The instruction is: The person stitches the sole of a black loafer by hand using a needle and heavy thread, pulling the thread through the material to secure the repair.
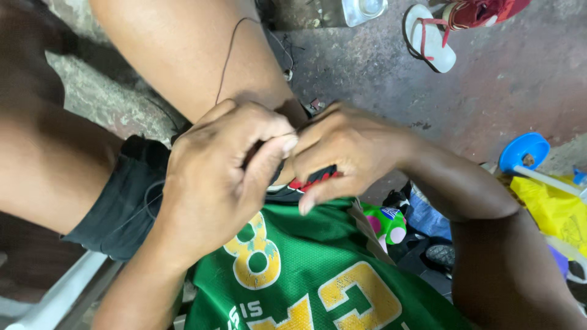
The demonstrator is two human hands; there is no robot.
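Observation:
My left hand and my right hand meet fingertip to fingertip over my lap. Both pinch the black and red edge of a green jersey with yellow lettering, which is spread below them. A thin dark thread runs from the point where my fingers meet up across my bare thigh. What sits between my fingertips is hidden by the fingers. Whether there is a needle I cannot tell.
Dark shorts cover my leg at left. On the concrete floor lie a white and red sandal, a red shoe and a clear container. At right are a blue lid, a yellow bag and a colourful ball.

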